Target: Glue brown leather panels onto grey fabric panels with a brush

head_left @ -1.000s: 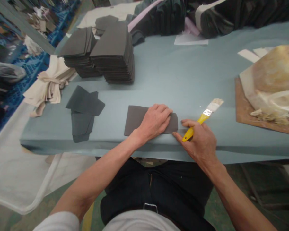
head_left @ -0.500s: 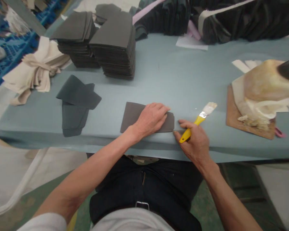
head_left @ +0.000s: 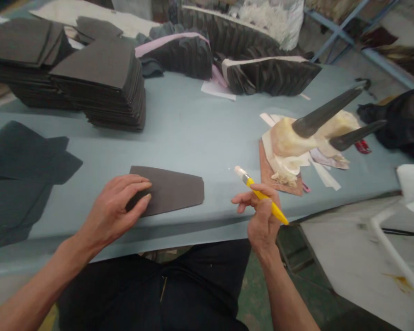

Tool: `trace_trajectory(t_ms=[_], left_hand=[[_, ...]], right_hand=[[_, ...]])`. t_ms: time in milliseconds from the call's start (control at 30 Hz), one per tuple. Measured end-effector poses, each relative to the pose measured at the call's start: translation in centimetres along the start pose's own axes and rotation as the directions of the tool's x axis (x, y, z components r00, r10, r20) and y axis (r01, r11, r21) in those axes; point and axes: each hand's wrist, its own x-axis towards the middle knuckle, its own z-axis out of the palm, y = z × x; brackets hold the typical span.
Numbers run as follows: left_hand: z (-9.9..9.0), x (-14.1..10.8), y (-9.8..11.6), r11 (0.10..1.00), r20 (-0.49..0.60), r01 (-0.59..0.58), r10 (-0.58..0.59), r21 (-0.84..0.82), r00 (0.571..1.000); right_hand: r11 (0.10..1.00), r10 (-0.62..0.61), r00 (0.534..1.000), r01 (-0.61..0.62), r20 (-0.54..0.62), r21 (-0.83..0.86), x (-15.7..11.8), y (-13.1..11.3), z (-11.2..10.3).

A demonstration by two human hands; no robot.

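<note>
A dark grey-brown flat piece [head_left: 174, 191] lies on the blue-grey table near its front edge. My left hand [head_left: 119, 202] rests at its left end, fingers apart, fingertips on the piece. To the right of the piece, my right hand [head_left: 264, 211] holds a yellow-handled brush [head_left: 265, 198], its pale bristles pointing up and left. The brush is apart from the piece. Two tall stacks of dark pieces stand at the back left, the nearer one [head_left: 100, 82] beside the other [head_left: 24, 59]. Loose dark green pieces [head_left: 24, 156] lie at the left.
At the right, whitish glue-crusted containers [head_left: 290, 140] with dark handles sit on a brown board [head_left: 279, 181]. Strapped bundles of dark pieces [head_left: 269, 76] line the back of the table [head_left: 186, 124]. A black bundle [head_left: 400, 124] is at the far right.
The view has swung to the right. My left hand has slid to the left end of the piece. My right hand has turned the brush, whose bristles now point left, and drawn away from the piece.
</note>
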Motion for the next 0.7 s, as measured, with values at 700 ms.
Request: trace_trajectory(t_ms=[700], left_hand=[[1.4, -1.8, 1.2, 0.995, 0.062, 0.101, -0.101, 0.013, 0.993]], right_hand=[[0.647, 0.619, 0.781, -0.447, -0.083, 0.618, 2.6, 1.1, -3.1]])
